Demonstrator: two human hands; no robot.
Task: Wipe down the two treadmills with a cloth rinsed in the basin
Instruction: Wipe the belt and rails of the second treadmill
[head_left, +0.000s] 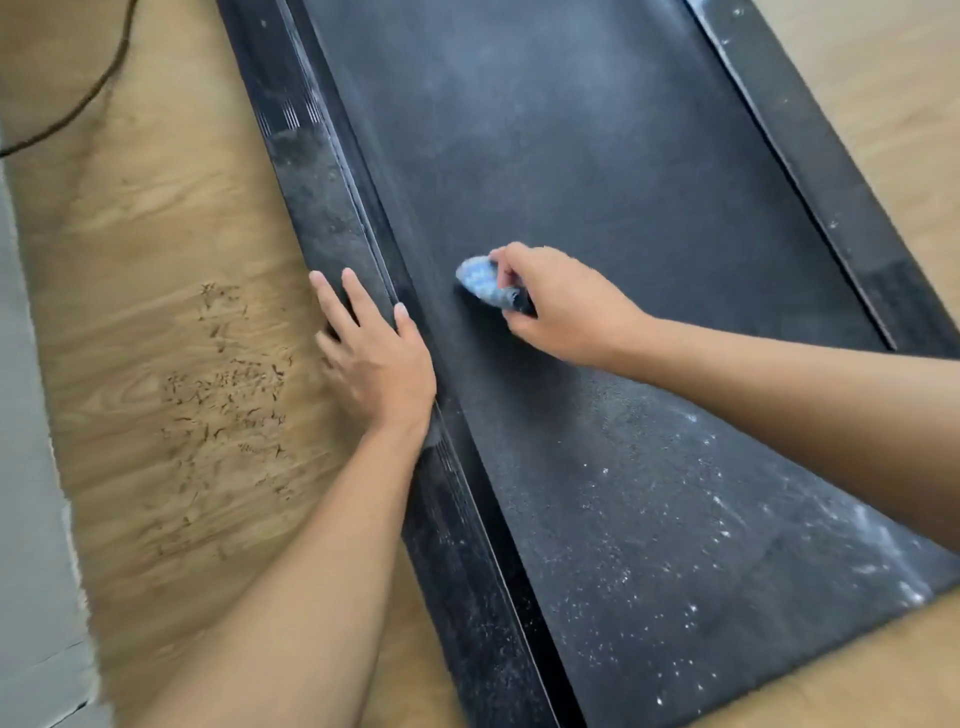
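Cloth (485, 283) under right hand (566, 306) fingers (506, 262), on treadmill (597, 171)

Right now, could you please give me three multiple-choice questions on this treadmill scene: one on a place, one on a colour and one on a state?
1. Where does the left hand rest?
A) on the black side rail
B) flat on the wooden floor
C) on the grey wall

2. What colour is the cloth?
A) red
B) blue and white
C) green

3. What is the right hand doing?
A) hanging idle
B) lying flat with straight fingers
C) gripping the cloth against the belt

Answers:
1 A, its straight fingers lie along the dusty rail.
2 B, the fabric is pale blue with white in it.
3 C, its fingers curl round the cloth, which touches the belt.
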